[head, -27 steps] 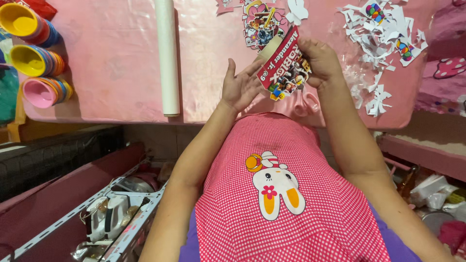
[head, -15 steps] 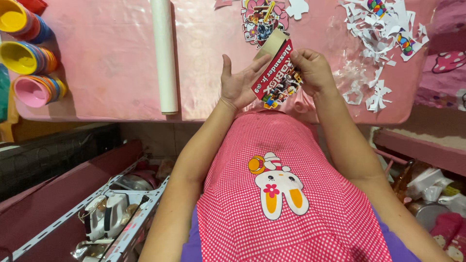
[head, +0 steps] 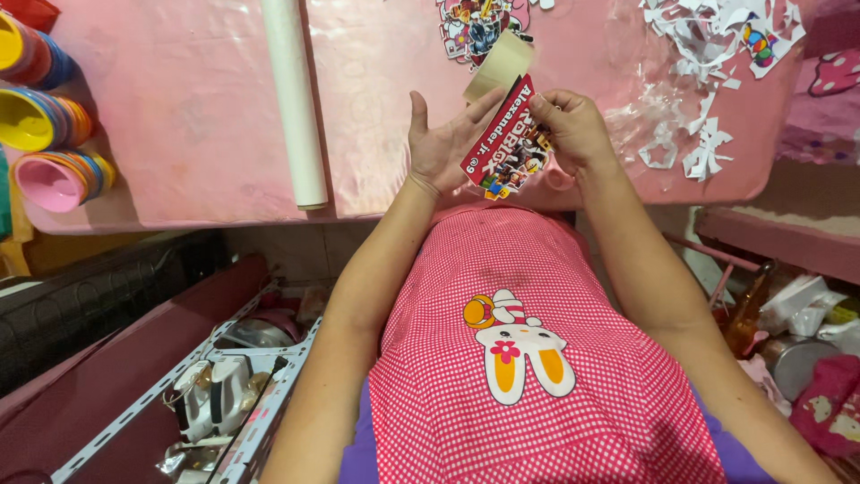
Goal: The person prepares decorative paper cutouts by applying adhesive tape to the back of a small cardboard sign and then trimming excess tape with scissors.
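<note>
My right hand (head: 573, 130) pinches a red printed sticker (head: 508, 143) with cartoon figures, held over the near edge of the pink table (head: 179, 134). A beige strip of backing paper (head: 498, 67) sticks up from the sticker's top. My left hand (head: 441, 142) is open, palm up, its fingertips touching the sticker's left edge and the backing strip. Both hands hover just above my red checked apron.
A white paper roll (head: 294, 99) lies on the table left of my hands. Stacks of coloured bowls (head: 45, 125) stand at the far left. A sheet of cartoon stickers (head: 475, 22) and white paper offcuts (head: 708, 54) lie beyond. A metal shelf (head: 215, 394) is below left.
Both hands have kept the sticker while drifting slightly toward me; the beige backing strip now stands out further from the sticker's top.
</note>
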